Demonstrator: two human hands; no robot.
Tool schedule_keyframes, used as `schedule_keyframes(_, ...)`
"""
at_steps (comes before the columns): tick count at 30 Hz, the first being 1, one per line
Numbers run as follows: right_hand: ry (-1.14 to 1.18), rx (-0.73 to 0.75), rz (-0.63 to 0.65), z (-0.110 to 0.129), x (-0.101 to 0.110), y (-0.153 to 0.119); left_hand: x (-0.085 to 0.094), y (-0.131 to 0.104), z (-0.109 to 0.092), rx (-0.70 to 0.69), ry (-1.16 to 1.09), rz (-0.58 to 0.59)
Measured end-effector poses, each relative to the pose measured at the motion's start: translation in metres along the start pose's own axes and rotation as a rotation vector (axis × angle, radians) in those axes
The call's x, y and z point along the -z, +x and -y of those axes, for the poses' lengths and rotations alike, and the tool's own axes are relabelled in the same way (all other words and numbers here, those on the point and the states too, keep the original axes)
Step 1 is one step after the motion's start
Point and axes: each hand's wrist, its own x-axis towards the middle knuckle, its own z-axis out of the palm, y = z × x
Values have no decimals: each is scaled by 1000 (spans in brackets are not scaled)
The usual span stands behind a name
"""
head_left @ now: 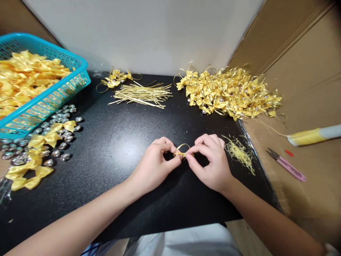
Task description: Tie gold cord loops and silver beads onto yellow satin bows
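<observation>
Between my two hands, above the black tabletop, is a small loop of gold cord point(183, 145) with a little yellow at its base. My left hand point(157, 165) pinches one side of it with thumb and forefinger. Opposite, my right hand point(211, 161) pinches the other side, its fingertips almost touching the left ones. The fingers hide most of the lower part, so I cannot make out whether a bow or a knot is there. Beyond the hands lies a bundle of cut gold cords point(144, 95).
A turquoise basket point(68, 58) of yellow bows stands left, with silver bells point(64, 145) and loose yellow bows point(44, 138) before it. Finished-looking looped bows point(229, 92) heap at back right; a few more point(115, 78) lie back left. Thread scraps point(241, 153), pink snips point(289, 167) and a thread spool point(314, 135) are right.
</observation>
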Motion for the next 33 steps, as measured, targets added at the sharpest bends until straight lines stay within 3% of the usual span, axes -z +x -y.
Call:
schedule_keyframes(10, -258, 160, -61, 7, -8, -2, -4, -5, -5, -51, 125, -67)
schedule_keyframes(15, -279, 128, -139, 11, -11, -4, -5, -4, -7, -79, 187, -105)
schedule_keyframes(33, -147, 24, -79, 9, -6, -4, -5, -3, -4, -103, 223, -149)
